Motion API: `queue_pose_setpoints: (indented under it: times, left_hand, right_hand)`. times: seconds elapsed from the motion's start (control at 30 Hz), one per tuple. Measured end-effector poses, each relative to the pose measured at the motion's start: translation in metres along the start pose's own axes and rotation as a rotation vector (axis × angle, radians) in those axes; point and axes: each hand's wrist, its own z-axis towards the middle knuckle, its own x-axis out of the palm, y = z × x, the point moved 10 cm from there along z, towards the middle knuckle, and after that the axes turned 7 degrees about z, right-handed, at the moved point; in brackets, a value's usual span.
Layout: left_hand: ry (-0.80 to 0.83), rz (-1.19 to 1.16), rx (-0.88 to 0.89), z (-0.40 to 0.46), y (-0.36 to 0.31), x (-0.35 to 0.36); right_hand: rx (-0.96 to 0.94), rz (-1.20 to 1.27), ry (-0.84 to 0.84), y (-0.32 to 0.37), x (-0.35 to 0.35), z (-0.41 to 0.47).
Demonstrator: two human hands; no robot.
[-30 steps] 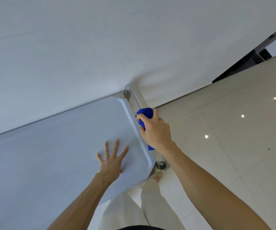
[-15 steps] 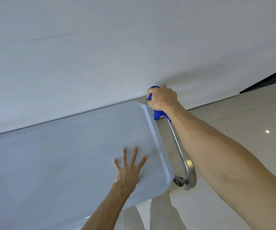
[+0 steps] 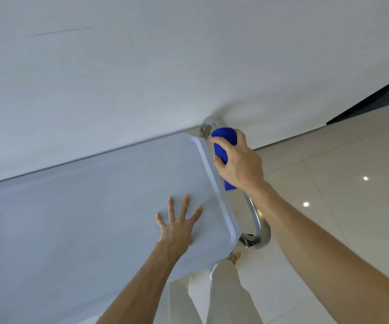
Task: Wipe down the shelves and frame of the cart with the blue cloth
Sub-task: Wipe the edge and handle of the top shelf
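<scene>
The cart's pale grey top shelf (image 3: 90,206) fills the lower left, with a raised rim along its right side. A curved chrome handle (image 3: 260,224) runs beside that rim. My right hand (image 3: 240,164) grips the blue cloth (image 3: 223,142), wrapped round the handle's upper part near the far corner. A strip of cloth sticks out below my palm. My left hand (image 3: 177,228) rests flat on the shelf near its right edge, fingers spread.
A white wall (image 3: 142,66) stands right behind the cart. Glossy beige floor tiles (image 3: 340,183) lie to the right, with a dark doorway (image 3: 375,99) at the far right. My white trouser legs (image 3: 223,291) and a shoe are below the shelf's near corner.
My right hand with the cloth slid up the handle to its far end, then came back down a little. The left hand stayed flat on the shelf.
</scene>
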Motion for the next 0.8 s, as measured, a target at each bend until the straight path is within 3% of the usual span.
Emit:
queue_pose_setpoints:
  times: [0.2,0.37,0.6,0.8]
  left_hand:
    - [-0.024,-0.014,0.005,-0.002,0.000,-0.003]
    - [-0.103,-0.013,-0.008,-0.008,0.000,-0.008]
    - [-0.454,-0.001,-0.169,-0.045,-0.001,0.014]
    - [-0.628,-0.160,-0.202,-0.059,-0.023,0.059]
  right_hand:
    - [0.013,-0.021,-0.032,-0.023,-0.007,-0.093]
    - [0.027,0.103,-0.078,-0.038,-0.007,-0.150]
    - [-0.079,0.184,-0.210,-0.044,-0.007,-0.171]
    - [-0.173,0.243,-0.377,-0.055,0.003,-0.195]
